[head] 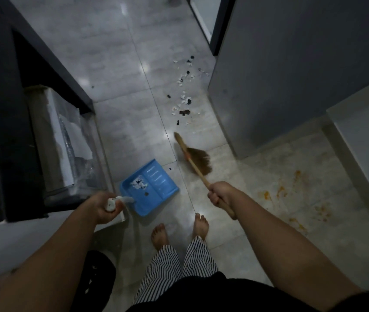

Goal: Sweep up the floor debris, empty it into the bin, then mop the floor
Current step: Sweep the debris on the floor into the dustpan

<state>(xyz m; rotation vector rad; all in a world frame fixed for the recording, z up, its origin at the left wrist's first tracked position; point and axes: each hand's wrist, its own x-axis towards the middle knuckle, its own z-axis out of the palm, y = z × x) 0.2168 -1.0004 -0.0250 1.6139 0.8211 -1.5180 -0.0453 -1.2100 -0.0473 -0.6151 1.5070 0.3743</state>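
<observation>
My left hand grips the white handle of a blue dustpan that rests on the tiled floor and holds a few white and dark scraps. My right hand is closed around the wooden handle of a small straw broom, whose bristles touch the floor just right of the dustpan. Beyond the broom, a scatter of white and black debris lies on the floor beside a grey cabinet. Orange stains mark the tiles at the right.
An open bin lined with clear plastic and holding paper stands at the left against a dark counter. A grey cabinet blocks the right side. My bare feet stand just behind the dustpan. A black object lies by my left leg.
</observation>
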